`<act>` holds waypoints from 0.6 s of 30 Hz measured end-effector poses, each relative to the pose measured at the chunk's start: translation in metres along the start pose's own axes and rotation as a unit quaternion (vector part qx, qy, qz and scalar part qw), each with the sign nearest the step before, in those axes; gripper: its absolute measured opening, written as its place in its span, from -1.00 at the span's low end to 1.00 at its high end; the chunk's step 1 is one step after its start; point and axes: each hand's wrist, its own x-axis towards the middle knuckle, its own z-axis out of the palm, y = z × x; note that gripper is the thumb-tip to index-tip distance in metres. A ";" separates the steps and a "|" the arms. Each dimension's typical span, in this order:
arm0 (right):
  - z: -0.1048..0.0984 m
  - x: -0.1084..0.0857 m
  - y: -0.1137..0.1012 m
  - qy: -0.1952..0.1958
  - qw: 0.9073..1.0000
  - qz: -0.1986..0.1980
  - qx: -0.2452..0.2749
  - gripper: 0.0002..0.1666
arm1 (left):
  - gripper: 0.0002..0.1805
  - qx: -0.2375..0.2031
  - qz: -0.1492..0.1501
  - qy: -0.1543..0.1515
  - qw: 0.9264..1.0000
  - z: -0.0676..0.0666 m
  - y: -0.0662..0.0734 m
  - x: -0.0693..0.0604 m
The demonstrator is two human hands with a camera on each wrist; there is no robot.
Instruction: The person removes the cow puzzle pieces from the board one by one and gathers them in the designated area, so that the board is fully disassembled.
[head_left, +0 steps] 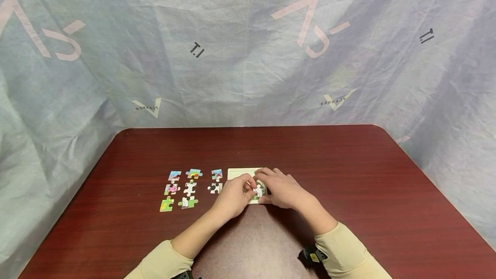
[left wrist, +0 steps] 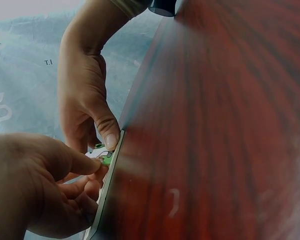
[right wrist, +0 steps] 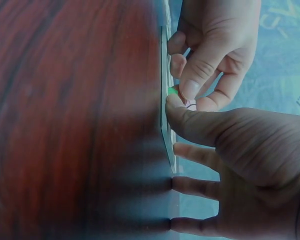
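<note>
My left hand point(head_left: 235, 193) pinches a jigsaw puzzle piece point(left wrist: 106, 159) between thumb and index finger, low over a pale puzzle board point(head_left: 244, 171). White and green show on that piece; the fingers cover part of it. At the board's right end is my right hand point(head_left: 284, 188). In the right wrist view its thumb point(right wrist: 177, 107) touches the board's near edge beside the piece. The other fingers point(right wrist: 195, 187) are spread and fairly straight, tips down around the board's right corner and on the table. Beneath the hands, much of the board is hidden.
Left of the board, several loose jigsaw pieces point(head_left: 190, 189) lie picture side up in loose columns, the nearest being a black-and-white one point(head_left: 215, 188). Everything lies on a dark red wooden table point(head_left: 329, 154). A grey printed cloth point(head_left: 240, 76) hangs behind.
</note>
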 end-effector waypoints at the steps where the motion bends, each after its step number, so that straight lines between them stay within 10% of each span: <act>1: 0.000 0.000 0.000 0.002 1.000 -0.001 0.001 -0.31 | -0.82 -0.002 0.000 0.001 1.000 0.000 0.000 0.000; 18: 0.002 0.000 0.002 0.008 1.000 -0.008 0.002 -0.41 | -0.85 -0.032 -0.014 0.010 0.999 -0.010 -0.006 -0.003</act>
